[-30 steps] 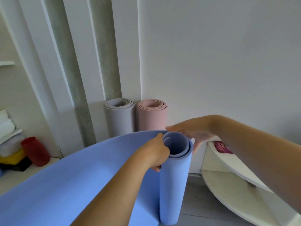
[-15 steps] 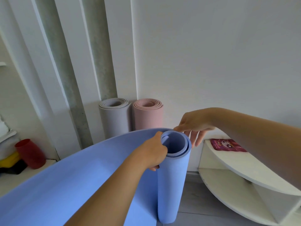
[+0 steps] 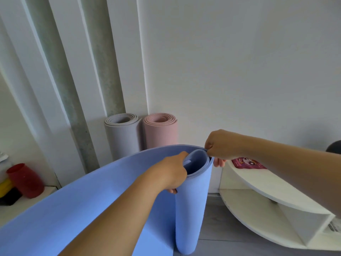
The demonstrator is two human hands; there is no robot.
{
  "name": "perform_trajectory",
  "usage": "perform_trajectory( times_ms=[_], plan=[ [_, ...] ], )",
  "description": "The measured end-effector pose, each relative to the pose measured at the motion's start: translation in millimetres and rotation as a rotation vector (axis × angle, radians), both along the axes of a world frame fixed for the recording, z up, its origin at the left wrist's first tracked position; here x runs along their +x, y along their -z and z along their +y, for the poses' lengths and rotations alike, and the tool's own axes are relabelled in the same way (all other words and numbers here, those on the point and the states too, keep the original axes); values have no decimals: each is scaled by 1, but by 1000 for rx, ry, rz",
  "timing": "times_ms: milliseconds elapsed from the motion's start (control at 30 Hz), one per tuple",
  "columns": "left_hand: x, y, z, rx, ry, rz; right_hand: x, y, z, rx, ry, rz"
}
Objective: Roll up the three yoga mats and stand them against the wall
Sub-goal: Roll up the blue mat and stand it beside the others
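While the left hand (image 3: 171, 172) grips the top rim of the blue mat (image 3: 191, 204), its fingers hooked down into the hollow core of the roll, the right hand (image 3: 221, 145) pinches the far side of that same rim with curled fingers. The blue mat is only partly rolled: the rolled part stands upright on the grey floor (image 3: 221, 230), and the loose rest sweeps away to the left and toward the camera as one wide curved sheet. Beyond it, the grey mat (image 3: 121, 139) and the pink mat (image 3: 160, 135) are fully rolled and stand upright side by side, just touching, against the white wall (image 3: 239, 71). To the right is a white curved shelf (image 3: 267, 185) with a pink packet (image 3: 247, 163) lying on its upper tier. At far left a red cup (image 3: 25, 180) stands on a low white surface, next to yellow and black items.
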State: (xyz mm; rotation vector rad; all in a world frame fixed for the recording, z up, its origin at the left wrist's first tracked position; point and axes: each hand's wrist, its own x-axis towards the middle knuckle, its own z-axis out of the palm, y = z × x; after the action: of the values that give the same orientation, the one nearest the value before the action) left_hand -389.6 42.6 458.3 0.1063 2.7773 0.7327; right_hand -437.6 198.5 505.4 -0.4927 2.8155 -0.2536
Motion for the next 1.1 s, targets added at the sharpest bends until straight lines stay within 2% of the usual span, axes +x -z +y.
perform_trajectory(
  times_ms=[133, 233, 367, 700, 800, 933, 1100],
  plan=[
    [6, -19, -2, 52, 55, -45, 3, -17, 0, -136, 12, -49],
    [11, -33, -2, 21, 78, -65, 6, -22, -3, -193, 24, -118],
    [24, -22, 6, -49, 100, -79, 15, -4, -7, -213, 58, -180],
    [18, -5, 22, 37, 90, 0, 24, 6, 17, -393, 152, -227],
    [18, -3, 30, 69, 97, 25, 25, 9, 12, -249, 108, -227],
    [19, -3, 37, 44, 77, 31, 28, 1, 13, -226, 70, -231],
    [26, 1, 50, 166, 3, 58, 32, 1, 8, 57, -145, -130]
  ],
)
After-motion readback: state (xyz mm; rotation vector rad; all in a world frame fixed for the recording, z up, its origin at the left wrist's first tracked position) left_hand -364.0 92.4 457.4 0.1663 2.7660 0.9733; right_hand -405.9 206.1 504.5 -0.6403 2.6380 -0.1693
